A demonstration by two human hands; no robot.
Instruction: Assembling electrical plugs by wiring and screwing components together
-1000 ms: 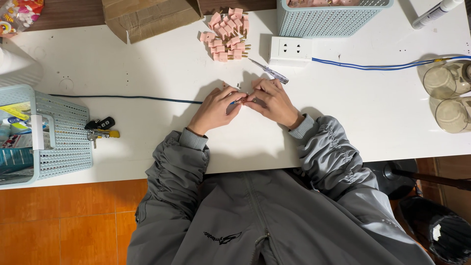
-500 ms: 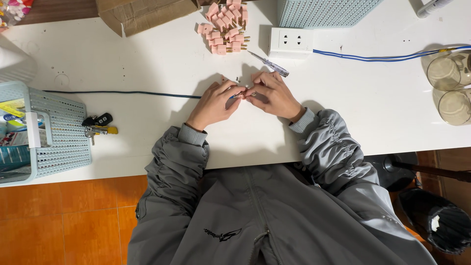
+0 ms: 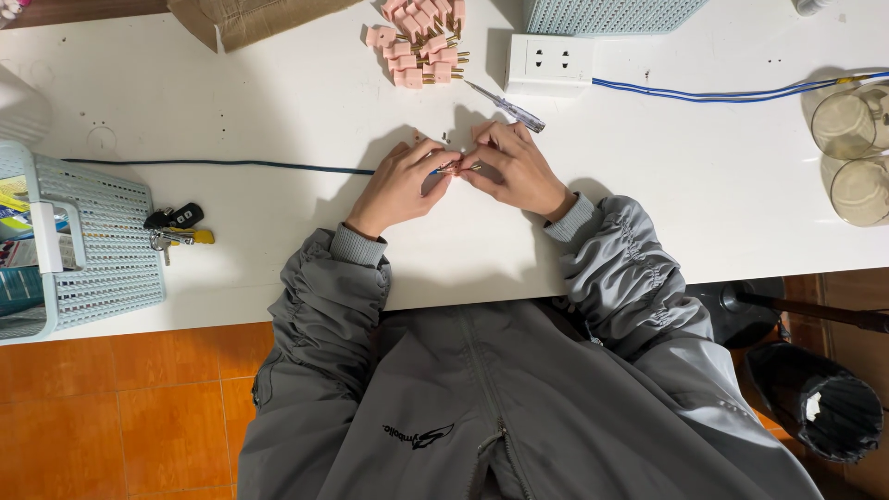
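My left hand (image 3: 400,185) and my right hand (image 3: 511,167) meet at the middle of the white table (image 3: 278,111). Both pinch a small pink plug part with brass pins (image 3: 456,168) between their fingertips. A dark blue cable (image 3: 213,164) runs from the left across the table into my left hand. A pile of pink plugs (image 3: 421,42) lies at the far edge. A small screwdriver (image 3: 505,106) rests just beyond my right hand, beside a white socket block (image 3: 550,63).
A light blue perforated basket (image 3: 83,241) sits at the left edge, with a bunch of keys (image 3: 176,227) beside it. Another basket (image 3: 602,14) and a cardboard box (image 3: 250,18) stand at the back. Two clear containers (image 3: 857,153) are at the right. A black bin (image 3: 815,407) stands on the floor.
The hands stay joined on the small part, fingers shifting slightly. The view has drifted a little, so the table items sit nearer the top edge.
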